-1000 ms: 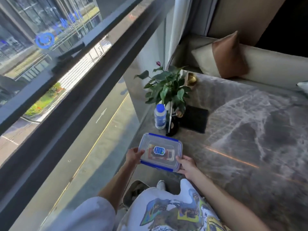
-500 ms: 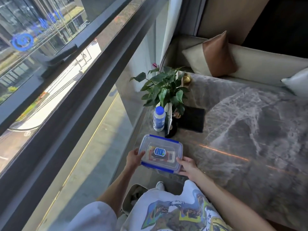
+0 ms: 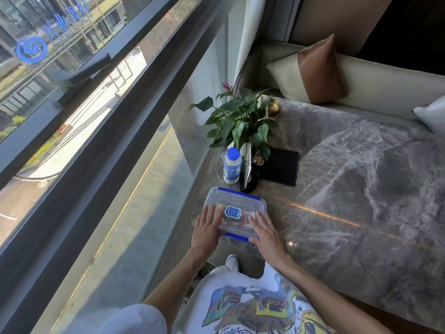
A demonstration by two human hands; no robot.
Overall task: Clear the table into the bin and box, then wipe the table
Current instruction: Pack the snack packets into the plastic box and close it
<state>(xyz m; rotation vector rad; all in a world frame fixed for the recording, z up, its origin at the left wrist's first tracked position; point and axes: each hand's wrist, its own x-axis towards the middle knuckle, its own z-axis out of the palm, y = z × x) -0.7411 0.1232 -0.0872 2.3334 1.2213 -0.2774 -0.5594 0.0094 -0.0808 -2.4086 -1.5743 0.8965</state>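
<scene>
A clear plastic box [image 3: 237, 201] with a blue-clipped lid sits at the near left corner of the grey marble table [image 3: 361, 189]. Through the lid I see a blue label and some reddish items. My left hand [image 3: 207, 229] lies flat on the left part of the lid, fingers straight. On the right part rests my right hand [image 3: 266, 231], fingers also straight and spread. Both palms press down on the lid. A white bottle [image 3: 232, 166] with a blue cap stands just behind the box.
A potted green plant [image 3: 240, 121] and a dark stand [image 3: 249, 182] are behind the bottle, with a black cloth [image 3: 280, 167] beside them. A gold ornament [image 3: 273, 107] sits at the far corner. Cushions [image 3: 313, 71] line a bench beyond. A big window runs along the left.
My hands moved from gripping the box's left and right sides to lying flat on top of its lid. The box stays in the same corner spot.
</scene>
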